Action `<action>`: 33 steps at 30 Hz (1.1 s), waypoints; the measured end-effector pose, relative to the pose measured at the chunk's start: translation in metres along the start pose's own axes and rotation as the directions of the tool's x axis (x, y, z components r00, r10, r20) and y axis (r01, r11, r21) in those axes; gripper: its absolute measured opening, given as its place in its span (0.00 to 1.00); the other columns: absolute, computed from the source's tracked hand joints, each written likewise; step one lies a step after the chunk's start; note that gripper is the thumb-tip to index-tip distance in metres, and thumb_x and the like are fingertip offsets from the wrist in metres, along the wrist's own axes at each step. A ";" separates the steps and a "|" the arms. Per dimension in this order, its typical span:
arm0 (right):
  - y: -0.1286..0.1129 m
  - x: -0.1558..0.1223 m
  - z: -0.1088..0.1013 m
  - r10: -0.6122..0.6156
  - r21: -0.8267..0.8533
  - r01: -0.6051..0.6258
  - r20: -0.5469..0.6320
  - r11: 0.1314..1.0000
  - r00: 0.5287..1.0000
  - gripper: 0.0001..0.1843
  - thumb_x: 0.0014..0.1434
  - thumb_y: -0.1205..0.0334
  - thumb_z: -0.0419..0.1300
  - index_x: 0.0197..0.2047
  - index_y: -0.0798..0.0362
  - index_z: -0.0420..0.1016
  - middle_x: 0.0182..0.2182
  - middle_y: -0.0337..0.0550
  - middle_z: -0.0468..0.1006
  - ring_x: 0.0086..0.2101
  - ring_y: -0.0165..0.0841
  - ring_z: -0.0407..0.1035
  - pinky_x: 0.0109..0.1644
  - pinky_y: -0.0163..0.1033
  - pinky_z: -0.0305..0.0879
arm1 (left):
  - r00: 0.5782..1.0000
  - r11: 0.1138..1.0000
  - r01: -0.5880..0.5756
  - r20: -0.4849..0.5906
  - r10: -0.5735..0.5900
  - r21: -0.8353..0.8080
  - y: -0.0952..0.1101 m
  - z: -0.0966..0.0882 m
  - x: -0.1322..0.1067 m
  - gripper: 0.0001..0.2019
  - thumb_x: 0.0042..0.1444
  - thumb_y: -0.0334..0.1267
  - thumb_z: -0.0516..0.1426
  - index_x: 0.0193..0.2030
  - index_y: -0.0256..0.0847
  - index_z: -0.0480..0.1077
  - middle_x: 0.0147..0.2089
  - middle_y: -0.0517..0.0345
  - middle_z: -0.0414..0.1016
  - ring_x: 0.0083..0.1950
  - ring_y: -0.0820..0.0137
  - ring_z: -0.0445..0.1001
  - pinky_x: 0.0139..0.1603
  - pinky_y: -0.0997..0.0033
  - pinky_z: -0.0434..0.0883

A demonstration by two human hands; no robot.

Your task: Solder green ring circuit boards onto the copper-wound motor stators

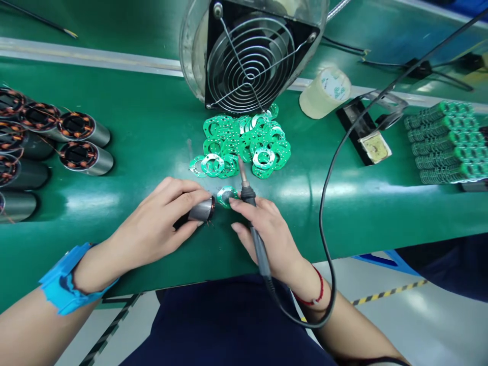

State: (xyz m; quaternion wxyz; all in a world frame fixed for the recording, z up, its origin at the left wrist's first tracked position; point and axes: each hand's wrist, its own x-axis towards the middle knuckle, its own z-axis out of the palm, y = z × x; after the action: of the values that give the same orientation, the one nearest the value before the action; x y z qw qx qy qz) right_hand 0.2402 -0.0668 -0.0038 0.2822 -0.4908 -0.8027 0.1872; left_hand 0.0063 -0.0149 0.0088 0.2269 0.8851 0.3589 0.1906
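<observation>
My left hand (163, 216) is closed around a motor stator (201, 209), a grey metal cylinder lying on its side with copper windings and thin wire ends facing right. In my right hand (267, 229) is a soldering iron (259, 246), its metal tip pointing away from me. The fingers of that same hand touch a green ring-shaped circuit board (224, 195) on the table, just right of the stator. Whether they grip the board or only rest on it, I cannot tell. Beyond both hands lies a loose heap of similar ring boards (244, 140).
A fan with a wire guard (249, 66) stands behind the heap. Several stators (86, 157) are grouped at the left. Right of the fan are a tape roll (324, 94) and a soldering-iron stand (368, 134). Stacked ring boards (448, 142) sit far right. The iron's black cable (324, 203) loops across the right side.
</observation>
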 end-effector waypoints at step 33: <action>-0.015 0.034 -0.001 0.107 0.373 -0.112 0.034 0.921 0.994 0.17 0.64 0.69 0.57 0.55 0.47 0.68 0.33 0.36 0.75 0.33 0.32 0.72 0.42 0.40 0.72 | 0.961 0.926 0.260 0.162 -0.223 -0.273 0.007 0.009 -0.001 0.16 0.61 0.34 0.55 0.55 0.43 0.64 0.59 0.49 0.71 0.63 0.56 0.66 0.64 0.47 0.63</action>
State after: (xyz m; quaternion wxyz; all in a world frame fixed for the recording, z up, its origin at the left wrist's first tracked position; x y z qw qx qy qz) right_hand 0.2186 -0.0426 0.0147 0.3546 -0.4706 -0.7255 0.3556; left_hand 0.0146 -0.0226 0.0052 0.3993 0.8011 0.4180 0.1550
